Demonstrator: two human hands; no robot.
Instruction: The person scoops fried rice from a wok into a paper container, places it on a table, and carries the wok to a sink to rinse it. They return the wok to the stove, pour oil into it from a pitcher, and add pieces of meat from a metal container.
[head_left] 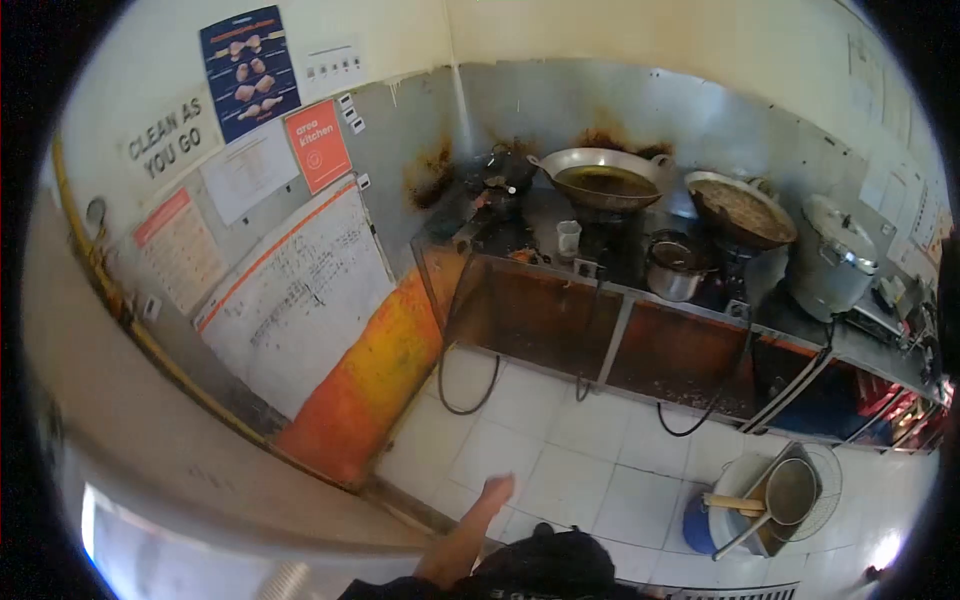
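Observation:
My left hand [498, 489] hangs over the white tiled floor, low in the head view. Its fingers look curled in, and nothing shows in them. My right hand is out of sight. Past my left hand stands a stove counter [625, 290] carrying a wide wok of oil [608, 188], a second wok with brownish contents [742, 208] and a small metal pot [674, 268]. Neither hand touches these.
A tub [735, 528] on the floor at right holds a long-handled pan [790, 492] and a wire strainer [826, 490]. A large lidded pot [832, 258] and a clear cup [568, 238] sit on the counter. Hoses [470, 408] hang below it. A whiteboard [305, 300] covers the left wall.

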